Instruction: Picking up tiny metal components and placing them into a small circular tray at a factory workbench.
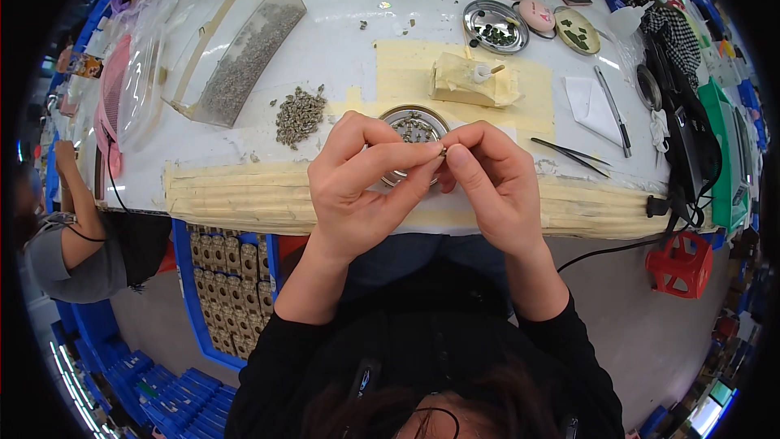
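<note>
My left hand [356, 183] and my right hand [497, 189] meet in front of me, thumbs and forefingers pinched together. Between the fingertips is a tiny dark metallic piece [443, 152], too small to make out its kind. Right behind and partly under the hands stands a round metal dish [416, 109] with several small metal bits in it. To the left of my left hand lies a heap of small metal parts [299, 117]. A pair of black tweezers [571, 154] rests to the right of my right hand.
A clear bin of small grey parts [248, 65] tilts at the left. Behind the dish sits a tape-covered block [459, 88]. Two round dishes [520, 41] hold dark and green pieces. Below the taped table edge is a blue crate [188, 293]; a person [69, 252] sits left.
</note>
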A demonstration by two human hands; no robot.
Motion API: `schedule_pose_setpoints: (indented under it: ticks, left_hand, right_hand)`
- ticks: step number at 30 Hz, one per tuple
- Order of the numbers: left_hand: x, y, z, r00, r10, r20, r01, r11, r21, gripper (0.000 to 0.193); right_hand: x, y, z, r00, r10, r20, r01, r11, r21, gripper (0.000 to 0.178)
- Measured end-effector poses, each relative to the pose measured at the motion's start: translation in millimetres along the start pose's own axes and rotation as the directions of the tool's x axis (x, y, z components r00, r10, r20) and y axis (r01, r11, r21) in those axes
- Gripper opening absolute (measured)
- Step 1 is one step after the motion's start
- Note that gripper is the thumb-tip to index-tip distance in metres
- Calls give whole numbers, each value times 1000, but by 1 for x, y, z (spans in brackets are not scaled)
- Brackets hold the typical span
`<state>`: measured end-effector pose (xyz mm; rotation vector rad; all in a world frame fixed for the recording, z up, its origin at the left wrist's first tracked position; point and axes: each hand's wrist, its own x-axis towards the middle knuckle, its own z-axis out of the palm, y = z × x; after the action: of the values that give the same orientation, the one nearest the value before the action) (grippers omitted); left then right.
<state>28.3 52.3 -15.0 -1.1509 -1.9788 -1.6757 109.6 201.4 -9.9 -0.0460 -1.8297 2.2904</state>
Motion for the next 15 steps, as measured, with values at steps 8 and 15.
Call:
schedule_pose_setpoints:
  ticks: [8, 15]
  left_hand:
    - [0, 0, 0, 1000, -5, -6, 5, 1000, 11, 27]
    - [0, 0, 0, 1000, -14, -8, 14, 1000, 4, 26]
  right_hand:
    - [0, 0, 1, 1000, -17, -19, 17, 1000, -8, 10]
    - [1, 0, 1, 1000, -22, -16, 22, 999, -31, 11]
